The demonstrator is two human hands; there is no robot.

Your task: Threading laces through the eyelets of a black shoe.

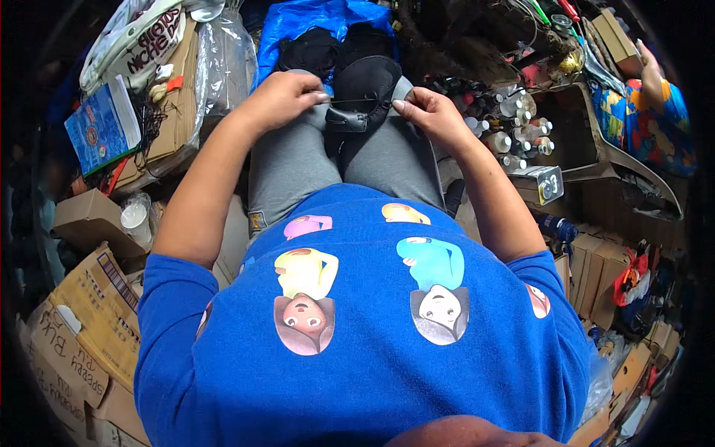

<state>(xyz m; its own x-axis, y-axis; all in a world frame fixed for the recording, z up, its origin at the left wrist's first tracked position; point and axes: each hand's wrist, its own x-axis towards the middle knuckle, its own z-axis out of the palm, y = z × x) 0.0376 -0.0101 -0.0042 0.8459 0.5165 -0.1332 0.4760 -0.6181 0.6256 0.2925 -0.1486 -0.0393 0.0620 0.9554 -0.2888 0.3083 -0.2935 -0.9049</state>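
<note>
Across my lap lies a black shoe upper [377, 80], or a piece much like one, with an open curved edge and a shiny strip at its near end. My left hand [287, 97] is at its left, thumb and fingers pinched on a thin dark thread [350, 100]. That thread runs across the black piece toward its right side. On the right, my right hand [436, 112] is pinched closed beside the piece's edge; what sits between its fingertips is too small to make out. More black pieces [307, 51] rest beyond, on a blue plastic sheet [279, 18] over my knees.
Small bottles with pale caps [514, 127] stand in a group at the right. To the left are a blue book [103, 127], cardboard and clear plastic [226, 63]. Boxes [93, 305] crowd the lower left. Another person's hand [652, 74] shows at far right.
</note>
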